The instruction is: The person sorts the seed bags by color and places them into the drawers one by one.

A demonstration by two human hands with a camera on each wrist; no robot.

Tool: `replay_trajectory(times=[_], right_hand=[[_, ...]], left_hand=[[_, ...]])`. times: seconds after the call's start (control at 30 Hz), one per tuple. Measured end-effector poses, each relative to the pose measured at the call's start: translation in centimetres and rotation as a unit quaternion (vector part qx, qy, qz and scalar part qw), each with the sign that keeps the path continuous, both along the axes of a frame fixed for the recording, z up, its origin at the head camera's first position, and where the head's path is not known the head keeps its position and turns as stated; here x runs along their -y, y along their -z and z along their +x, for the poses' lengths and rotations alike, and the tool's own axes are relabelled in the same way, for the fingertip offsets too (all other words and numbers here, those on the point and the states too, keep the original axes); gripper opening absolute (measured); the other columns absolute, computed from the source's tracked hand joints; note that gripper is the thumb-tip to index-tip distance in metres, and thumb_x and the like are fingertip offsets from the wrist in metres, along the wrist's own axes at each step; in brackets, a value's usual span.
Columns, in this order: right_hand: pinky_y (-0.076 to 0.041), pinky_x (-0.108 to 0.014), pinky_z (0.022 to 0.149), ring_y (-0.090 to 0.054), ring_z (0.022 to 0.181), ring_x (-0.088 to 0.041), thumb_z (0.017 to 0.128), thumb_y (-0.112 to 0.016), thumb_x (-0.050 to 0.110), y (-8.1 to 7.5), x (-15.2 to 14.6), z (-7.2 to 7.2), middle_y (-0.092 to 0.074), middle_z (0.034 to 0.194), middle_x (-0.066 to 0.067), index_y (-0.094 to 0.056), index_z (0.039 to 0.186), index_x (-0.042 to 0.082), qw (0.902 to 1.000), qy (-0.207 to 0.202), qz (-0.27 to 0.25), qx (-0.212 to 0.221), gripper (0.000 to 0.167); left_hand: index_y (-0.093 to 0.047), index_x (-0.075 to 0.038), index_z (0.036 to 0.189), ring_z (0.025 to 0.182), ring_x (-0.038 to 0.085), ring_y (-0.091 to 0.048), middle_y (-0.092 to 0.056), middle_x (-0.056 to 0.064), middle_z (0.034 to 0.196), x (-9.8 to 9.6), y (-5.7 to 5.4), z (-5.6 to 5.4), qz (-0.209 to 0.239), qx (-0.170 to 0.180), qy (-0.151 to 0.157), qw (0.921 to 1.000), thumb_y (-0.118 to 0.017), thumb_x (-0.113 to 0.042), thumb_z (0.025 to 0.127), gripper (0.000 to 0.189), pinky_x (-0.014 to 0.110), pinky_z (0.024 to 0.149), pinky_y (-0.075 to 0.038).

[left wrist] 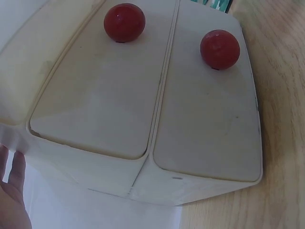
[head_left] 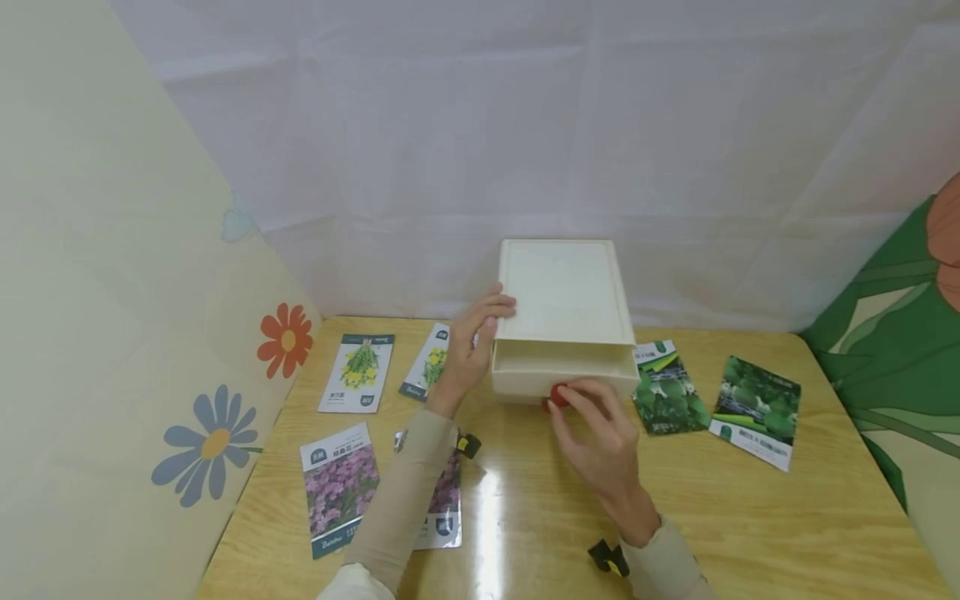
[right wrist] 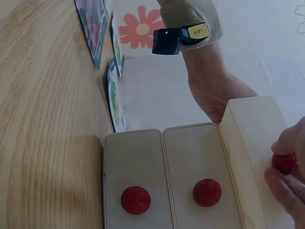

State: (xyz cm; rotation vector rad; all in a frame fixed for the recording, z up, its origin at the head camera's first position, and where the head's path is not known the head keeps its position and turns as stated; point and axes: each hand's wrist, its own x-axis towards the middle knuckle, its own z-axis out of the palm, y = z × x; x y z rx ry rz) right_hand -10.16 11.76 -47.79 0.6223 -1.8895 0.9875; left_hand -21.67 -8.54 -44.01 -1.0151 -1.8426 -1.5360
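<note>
A white drawer cabinet (head_left: 566, 287) stands on the wooden table, with its top drawer (head_left: 564, 385) pulled partway out. My right hand (head_left: 600, 437) pinches the red knob (right wrist: 284, 163) of that drawer between thumb and fingers. Fairly straight fingers of my left hand (head_left: 472, 346) rest against the cabinet's left side and upper edge. Below the pulled drawer, two lower drawers are closed in the right wrist view, each with a red knob (right wrist: 207, 192). In the left wrist view, fingertips of the left hand (left wrist: 13, 191) touch the cabinet's side.
Flower seed packets (head_left: 356, 373) lie left of the cabinet, one partly hidden under the left forearm. Two green packets (head_left: 757, 408) lie to its right. A white cloth (head_left: 450, 150) hangs close behind, and a flower-patterned panel (head_left: 150, 292) borders the table's left side.
</note>
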Motion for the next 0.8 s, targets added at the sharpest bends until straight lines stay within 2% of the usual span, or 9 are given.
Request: replay_trajectory(times=[0.1,0.23,0.33,0.47,0.57,0.67,0.8], right_hand=[[-0.055,-0.015,0.104,-0.072,0.094,-0.037,0.091,-0.078,0.008,0.1,0.0,0.1,-0.072,0.11,-0.024,-0.078,0.107,-0.005,1.0,0.0,-0.001,-0.005,0.022],[-0.055,-0.015,0.104,-0.072,0.094,-0.037,0.093,-0.077,0.01,0.1,0.0,0.3,-0.072,0.111,-0.024,-0.078,0.107,-0.005,1.0,-0.001,-0.001,-0.006,0.022],[-0.056,-0.015,0.103,-0.072,0.093,-0.037,0.093,-0.077,0.01,0.2,0.0,0.3,-0.072,0.11,-0.024,-0.078,0.107,-0.006,0.9999,-0.002,-0.002,-0.011,0.021],[-0.056,-0.015,0.102,-0.071,0.092,-0.037,0.094,-0.076,0.012,0.2,-0.1,0.4,-0.072,0.109,-0.025,-0.078,0.106,-0.006,0.9998,-0.005,-0.002,-0.018,0.022],[-0.056,-0.014,0.102,-0.071,0.092,-0.037,0.096,-0.075,0.014,0.3,-0.1,0.6,-0.071,0.108,-0.025,-0.078,0.106,-0.007,0.9997,-0.011,-0.004,-0.02,0.023],[-0.056,-0.014,0.101,-0.071,0.092,-0.036,0.099,-0.074,0.016,0.3,-0.1,0.7,-0.071,0.108,-0.026,-0.078,0.105,-0.007,0.9996,-0.015,-0.007,-0.024,0.024],[-0.056,-0.014,0.101,-0.071,0.092,-0.036,0.1,-0.073,0.017,0.4,-0.1,0.8,-0.071,0.107,-0.026,-0.078,0.105,-0.007,0.9995,-0.014,-0.008,-0.026,0.026]], left_hand=[[-0.068,0.015,0.112,0.138,0.058,-0.052,-0.067,0.037,0.126,0.0,0.0,0.1,-0.001,0.005,0.001,1.0,-0.044,0.018,0.099,0.027,0.061,0.127,-0.036],[-0.07,0.01,0.115,0.144,0.051,-0.051,-0.068,0.032,0.131,0.1,2.0,-1.2,0.0,0.013,-0.001,0.9999,-0.044,0.01,0.103,0.028,0.057,0.13,-0.034],[-0.07,0.009,0.116,0.146,0.049,-0.05,-0.068,0.031,0.132,0.1,3.0,-1.9,0.002,0.016,-0.002,0.9999,-0.043,0.009,0.104,0.029,0.057,0.13,-0.033],[-0.068,0.014,0.113,0.141,0.057,-0.05,-0.067,0.037,0.129,0.0,1.2,-0.6,0.002,0.018,-0.002,0.9998,-0.043,0.015,0.101,0.028,0.063,0.128,-0.033],[-0.067,0.016,0.111,0.139,0.058,-0.051,-0.066,0.038,0.126,0.0,0.1,0.1,0.001,0.017,-0.003,0.9999,-0.043,0.016,0.099,0.027,0.063,0.126,-0.035],[-0.067,0.016,0.111,0.139,0.058,-0.052,-0.066,0.038,0.126,0.0,-0.2,0.3,0.004,0.02,-0.002,0.9998,-0.043,0.016,0.098,0.027,0.063,0.126,-0.035],[-0.067,0.016,0.112,0.14,0.057,-0.051,-0.066,0.038,0.127,-0.1,0.0,0.2,0.008,0.025,0.002,0.9996,-0.043,0.016,0.1,0.027,0.066,0.126,-0.033]])
